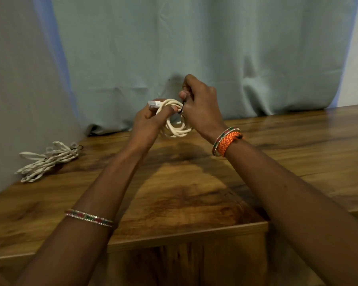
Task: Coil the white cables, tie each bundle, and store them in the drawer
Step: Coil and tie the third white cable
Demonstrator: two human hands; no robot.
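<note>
Just above the centre of the frame, both hands work 1 coiled white cable (pixel 175 122) in the air over the wooden bench (pixel 298 145). The left hand (pixel 148 120) has its grip closed round the left side of the coil, thumb laid across the loops, and a white plug (pixel 154 104) sticks out above its fingers. Holding it this way likely keeps the loops stacked and stops them springing apart. The right hand (pixel 201 104) has its fingers curled tight, pinching a thin black tie (pixel 181 108) against the right side of the coil; whether the tie is already wrapped all the way round cannot be told. Lifting the coil clear of the bench probably leaves room to pass the tie through the middle.

At the left edge of the frame, a second white cable bundle (pixel 48 159) lies on the bench, well apart from the hands, with something dark at its upper right end that may be a tie. It seems set aside as finished.

The bench is glossy brown wood with strong grain. A pale grey-green curtain (pixel 194 48) hangs behind it and touches the back edge. At bottom centre, a wooden edge juts toward the viewer, possibly the drawer (pixel 186 236), though that is a guess.
</note>
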